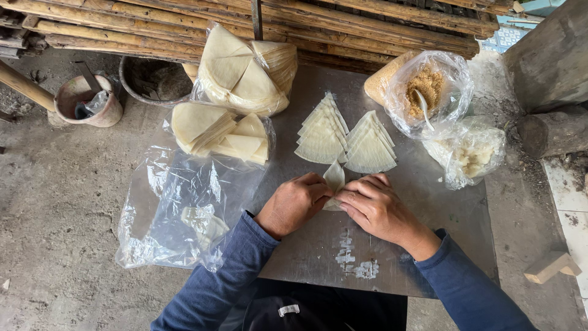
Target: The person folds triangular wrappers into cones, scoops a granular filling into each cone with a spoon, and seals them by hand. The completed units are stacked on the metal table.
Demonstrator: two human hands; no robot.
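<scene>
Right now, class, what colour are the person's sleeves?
Dark blue sleeves, clearest in the head view.

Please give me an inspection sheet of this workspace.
Surface: grey metal table, white smears near front.
Job's things: both hands, left hand and right hand, fold one pastry sheet; two fans of cut sheets behind.
Clutter: bagged sheets, empty plastic bag, bag of brown filling with spoon, bag of white filling.
Grippers: hands pinch the sheet.
Cables: nothing seen.
Surroundings: bamboo poles, clay pot, concrete floor.
</scene>
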